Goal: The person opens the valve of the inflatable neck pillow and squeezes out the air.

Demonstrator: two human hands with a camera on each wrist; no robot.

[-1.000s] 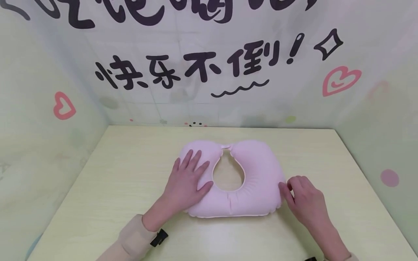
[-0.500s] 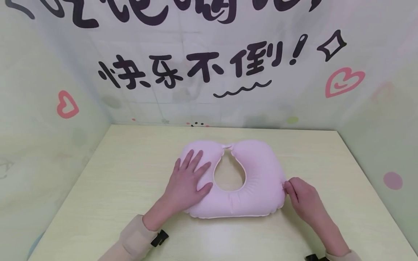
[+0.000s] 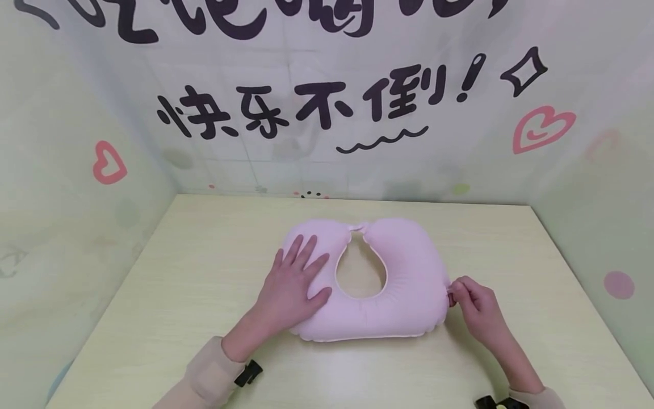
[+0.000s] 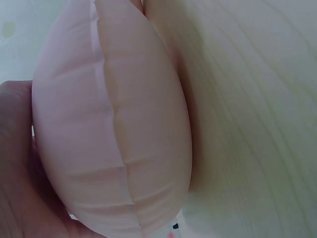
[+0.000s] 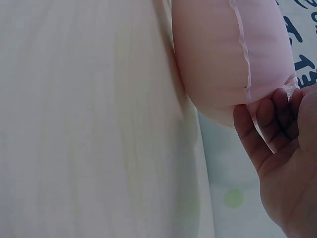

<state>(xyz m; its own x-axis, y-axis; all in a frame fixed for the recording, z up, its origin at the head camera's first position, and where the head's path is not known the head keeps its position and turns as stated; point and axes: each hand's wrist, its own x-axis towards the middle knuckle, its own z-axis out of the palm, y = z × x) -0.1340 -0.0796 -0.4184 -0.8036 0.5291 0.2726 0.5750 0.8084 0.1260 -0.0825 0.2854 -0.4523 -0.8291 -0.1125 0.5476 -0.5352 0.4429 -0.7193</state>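
A pale pink inflatable neck pillow [image 3: 409, 261], plump with air, lies on the table with its two ends joined at the far side. My left hand [image 3: 288, 292] rests flat on the pillow's left arm, fingers spread. At the right edge, my right hand [image 3: 479, 309] has its fingers curled and pinches a small clear air valve [image 5: 293, 85], mostly hidden by the fingertips. The pillow's seamed side [image 4: 114, 119] fills much of the left wrist view, with the left hand [image 4: 20, 163] against its top.
The pale wood-grain table [image 3: 194, 272] reaches back to a printed cloth wall [image 3: 245, 170]. Similar side walls bound it left and right. Dark straps [image 3: 248, 373] sit at the wrists, below beige sleeves.
My right hand's fingers have closed on the valve at the pillow's right edge and drawn slightly right. The left hand stays in place on the pillow.
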